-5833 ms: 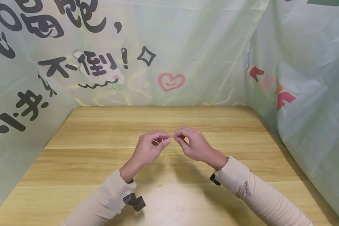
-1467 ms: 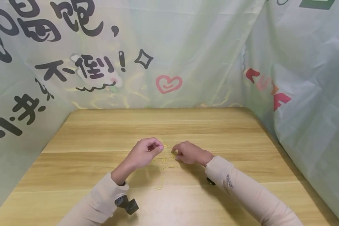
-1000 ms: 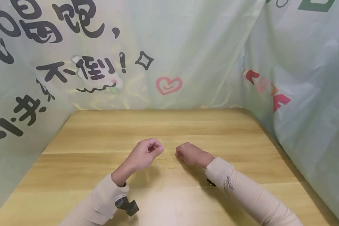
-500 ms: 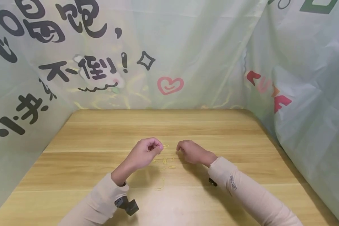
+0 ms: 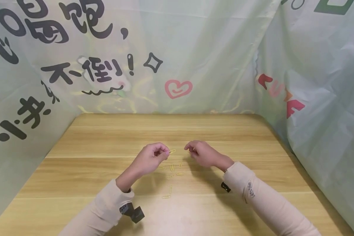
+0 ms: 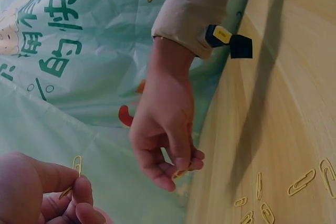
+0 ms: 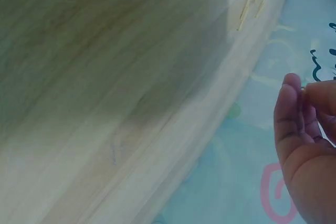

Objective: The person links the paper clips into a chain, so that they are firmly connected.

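My left hand [image 5: 151,159] pinches a yellow paper clip [image 5: 172,151] between thumb and index finger above the table. In the left wrist view this paper clip [image 6: 77,165] points up out of the fingertips. Across a short gap, my right hand [image 5: 205,154] holds another yellow paper clip [image 6: 181,173] at its fingertips, mostly covered by them. The right wrist view shows the thumb and fingers of my right hand [image 7: 310,129] meeting around a tiny bit of it. Several loose yellow paper clips [image 5: 172,167] lie on the wood below and between the hands.
The wood-grain table [image 5: 106,134] has rounded far corners. A pale green printed curtain [image 5: 218,59] stands along its back and sides. Nearer the front lie further paper clips [image 5: 166,197]. Black wrist cameras [image 5: 132,211] sit under both sleeves.
The hands were together around a paper clip, then parted. My right hand reached down to the loose clips and has risen with one. My left hand keeps its clip nearly in place.
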{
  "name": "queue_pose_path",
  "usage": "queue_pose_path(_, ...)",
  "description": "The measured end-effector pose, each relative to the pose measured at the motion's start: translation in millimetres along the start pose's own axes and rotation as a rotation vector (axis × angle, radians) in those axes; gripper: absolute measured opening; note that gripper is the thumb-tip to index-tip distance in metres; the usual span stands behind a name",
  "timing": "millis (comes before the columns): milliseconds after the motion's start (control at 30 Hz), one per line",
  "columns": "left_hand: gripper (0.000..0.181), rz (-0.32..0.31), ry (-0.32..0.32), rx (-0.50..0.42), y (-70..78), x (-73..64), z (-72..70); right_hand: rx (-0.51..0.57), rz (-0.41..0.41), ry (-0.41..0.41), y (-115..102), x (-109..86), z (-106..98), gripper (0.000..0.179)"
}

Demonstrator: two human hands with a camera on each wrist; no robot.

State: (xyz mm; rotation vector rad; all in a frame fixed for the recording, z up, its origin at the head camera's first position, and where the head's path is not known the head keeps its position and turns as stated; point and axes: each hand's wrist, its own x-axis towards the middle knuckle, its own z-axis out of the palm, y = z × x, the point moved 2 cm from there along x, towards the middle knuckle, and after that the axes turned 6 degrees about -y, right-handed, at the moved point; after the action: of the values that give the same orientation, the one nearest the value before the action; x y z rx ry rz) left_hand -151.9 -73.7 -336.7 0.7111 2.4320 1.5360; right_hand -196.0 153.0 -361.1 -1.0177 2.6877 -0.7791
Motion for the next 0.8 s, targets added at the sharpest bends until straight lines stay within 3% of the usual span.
queue_pose_path(233,0.007,0.000,0.001,-0.001,-0.2,-0.5,0.7,0.126,-0.003,0.001,-5,-1.5,-4,0.019)
queue_pose_path(533,0.009,0.034,0.006,0.025,3.5,0.1,1.8,0.298,-0.070,0.027,-15,-4.6,-13,0.017)
queue_pose_path(800,0.008,0.015,0.017,0.036,3.7,2.4,2.1,0.351,-0.105,0.050,-23,-5.8,-19,0.015)
